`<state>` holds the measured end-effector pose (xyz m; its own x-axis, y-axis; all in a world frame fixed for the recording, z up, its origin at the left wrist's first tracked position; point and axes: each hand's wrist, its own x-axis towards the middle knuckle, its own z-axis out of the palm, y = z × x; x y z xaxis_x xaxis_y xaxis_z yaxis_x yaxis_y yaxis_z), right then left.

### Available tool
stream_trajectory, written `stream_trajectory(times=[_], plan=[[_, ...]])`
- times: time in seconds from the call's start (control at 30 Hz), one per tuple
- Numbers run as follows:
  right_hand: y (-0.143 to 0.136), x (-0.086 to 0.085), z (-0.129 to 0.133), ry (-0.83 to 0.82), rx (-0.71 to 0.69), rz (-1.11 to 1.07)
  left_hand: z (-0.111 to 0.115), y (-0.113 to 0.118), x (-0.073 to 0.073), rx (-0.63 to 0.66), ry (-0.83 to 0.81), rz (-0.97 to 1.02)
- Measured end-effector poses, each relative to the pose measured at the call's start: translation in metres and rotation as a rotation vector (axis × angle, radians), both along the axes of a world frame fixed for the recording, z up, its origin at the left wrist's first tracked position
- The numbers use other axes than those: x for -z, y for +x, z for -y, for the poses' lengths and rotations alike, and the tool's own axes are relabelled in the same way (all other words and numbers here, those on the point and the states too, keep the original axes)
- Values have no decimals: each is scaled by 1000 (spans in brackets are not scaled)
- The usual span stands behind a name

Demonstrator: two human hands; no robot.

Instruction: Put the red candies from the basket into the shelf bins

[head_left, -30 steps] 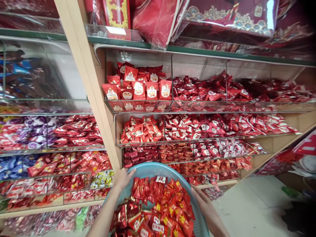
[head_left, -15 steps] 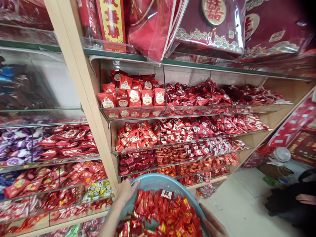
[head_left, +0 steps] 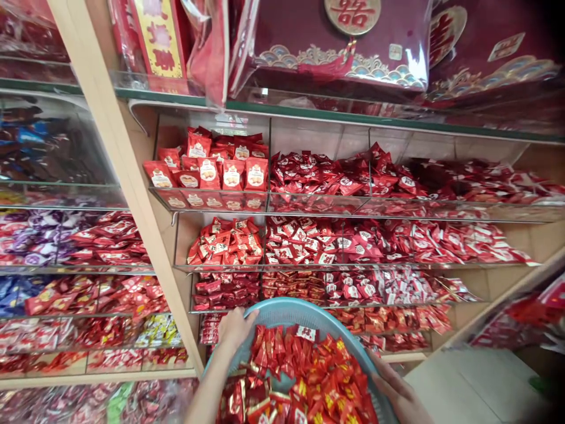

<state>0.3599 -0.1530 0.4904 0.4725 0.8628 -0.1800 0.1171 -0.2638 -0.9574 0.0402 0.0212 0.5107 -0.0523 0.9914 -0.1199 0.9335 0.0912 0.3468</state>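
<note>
A round blue plastic basket (head_left: pixel 282 307) is held at the bottom middle, its lower part cut off by the frame. Many small red wrapped candies (head_left: pixel 304 371) lie in it, some with yellow print, and one white-labelled packet (head_left: pixel 306 333) rests near the far side. My left hand (head_left: pixel 236 330) grips the basket's rim at the far left, thumb toward the inside. On the right side, my right hand (head_left: pixel 392 380) is closed on the rim, with its fingertips partly hidden behind the basket.
Ahead stands a wooden shelf unit with glass fronts (head_left: pixel 309 268), its compartments full of red packets (head_left: pixel 227 241). A wooden post (head_left: pixel 119 171) divides it from more candy bins (head_left: pixel 44 235) at left. Large maroon gift bags (head_left: pixel 300 47) stand above. Pale floor tiles (head_left: pixel 477 383) show at lower right.
The view has turned to the right and come closer to the shelves, which sit further left. The basket stays in both hands. The dark-clothed person at right has gone out of view.
</note>
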Motion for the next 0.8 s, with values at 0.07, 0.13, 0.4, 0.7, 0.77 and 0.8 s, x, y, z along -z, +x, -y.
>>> stream_trajectory(times=[0.07,0.13,0.4,0.7,0.77,0.8], plan=[[20,4,-4,7,-44,-26,5,13,0,-29,10,13],[35,9,-8,11,-70,-31,10,22,2,-44,14,17],[81,28,-19,30,-174,25,31,46,4,-106,5,-12],[87,36,-22,27,-195,-44,43,50,14,-162,-81,-33],[88,42,-26,20,-202,-48,42,48,17,-159,-74,-39],[89,45,-28,15,-202,-50,42,47,19,-156,-68,-42]])
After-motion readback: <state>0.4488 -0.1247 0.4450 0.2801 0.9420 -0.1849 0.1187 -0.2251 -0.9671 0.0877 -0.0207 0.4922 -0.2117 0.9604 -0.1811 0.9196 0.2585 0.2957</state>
